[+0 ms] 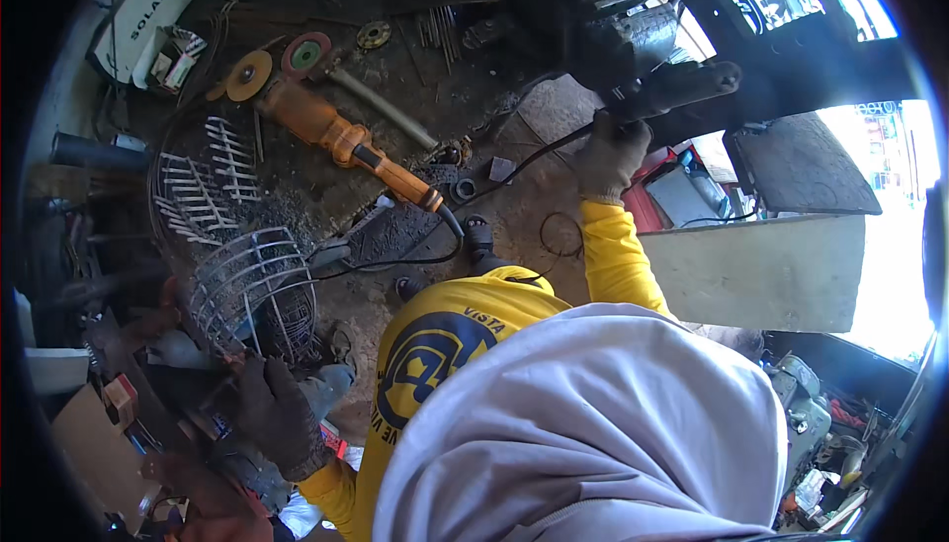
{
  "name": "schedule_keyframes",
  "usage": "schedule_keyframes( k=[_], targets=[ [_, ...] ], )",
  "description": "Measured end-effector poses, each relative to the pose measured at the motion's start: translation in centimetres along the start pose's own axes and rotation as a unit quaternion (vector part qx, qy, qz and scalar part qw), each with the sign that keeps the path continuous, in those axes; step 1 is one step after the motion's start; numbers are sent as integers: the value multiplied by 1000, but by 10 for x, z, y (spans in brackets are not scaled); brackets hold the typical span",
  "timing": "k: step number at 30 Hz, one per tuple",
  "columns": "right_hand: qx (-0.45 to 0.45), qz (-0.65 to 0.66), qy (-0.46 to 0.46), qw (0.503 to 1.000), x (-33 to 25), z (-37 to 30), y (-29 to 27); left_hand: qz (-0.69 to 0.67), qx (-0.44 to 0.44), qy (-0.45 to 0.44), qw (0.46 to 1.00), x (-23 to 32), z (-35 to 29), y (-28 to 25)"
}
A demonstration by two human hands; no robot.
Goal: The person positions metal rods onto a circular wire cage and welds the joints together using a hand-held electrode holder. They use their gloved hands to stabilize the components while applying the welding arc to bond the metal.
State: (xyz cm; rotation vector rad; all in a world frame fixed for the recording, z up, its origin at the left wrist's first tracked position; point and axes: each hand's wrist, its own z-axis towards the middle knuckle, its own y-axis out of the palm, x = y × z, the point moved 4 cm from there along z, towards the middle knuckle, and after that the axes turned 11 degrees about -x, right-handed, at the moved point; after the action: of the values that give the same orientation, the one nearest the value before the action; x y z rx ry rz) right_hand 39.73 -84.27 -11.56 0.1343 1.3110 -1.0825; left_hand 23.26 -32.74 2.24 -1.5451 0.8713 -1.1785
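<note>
At lower left, the left grip (pixel 282 418) was just beside the wire cage (pixel 255 287); whether it grasped anything could not be told. At upper right, the right grip (pixel 611 159) was at a dark bar (pixel 687 87), its closure equally unclear.

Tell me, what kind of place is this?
It looks like a metal workshop. There's an orange power tool, probably an angle grinder, a pink-and-green disc that looks like a grinding disc, and a metal-bar cage.
</note>
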Motion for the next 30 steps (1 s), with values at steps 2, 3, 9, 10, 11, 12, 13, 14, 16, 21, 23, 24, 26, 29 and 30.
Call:
schedule_keyframes(
  k=[2,3,9,10,11,12,13,14,16,21,23,24,26,29,30],
  targets=[
    [-9,2,-28,1000,0,5,-6,-8,0,-7,1000,5,3,1],
    [-17,79,10,997,1,5,-9,-2,7,-12,1000,5,1,1],
    [-147,309,-43,939,-20,0,-39,24,47,71,996,26,3,-11],
    [-198,349,-39,915,-36,2,-44,-5,60,55,997,19,3,-10],
    [-247,385,-36,889,-53,3,-44,-38,76,41,996,11,1,-9],
    [-294,417,-33,859,-67,3,-44,-32,56,17,998,10,1,-12],
    [-276,439,-1,855,-88,-5,-41,-31,36,1,999,14,3,-12],
    [-260,458,29,849,-99,-9,-38,-34,17,-19,999,14,1,-12],
    [-398,498,-4,770,-97,-15,-27,-27,34,-22,999,15,-6,-16],
    [-506,512,80,689,-113,-49,-4,-1,46,-4,999,17,-9,-19],
    [-539,467,88,695,-114,-62,2,10,41,1,999,15,-9,-15],
    [-543,468,121,687,-109,-68,4,-1,28,-11,1000,16,-8,-15],
    [-552,464,183,668,-99,-75,7,-26,5,-40,999,16,-8,-15],
    [-579,476,203,630,-94,-73,13,4,56,-3,998,14,-11,-13],
    [-577,475,216,629,-92,-74,15,6,44,-16,999,15,-10,-13]
  ],
)
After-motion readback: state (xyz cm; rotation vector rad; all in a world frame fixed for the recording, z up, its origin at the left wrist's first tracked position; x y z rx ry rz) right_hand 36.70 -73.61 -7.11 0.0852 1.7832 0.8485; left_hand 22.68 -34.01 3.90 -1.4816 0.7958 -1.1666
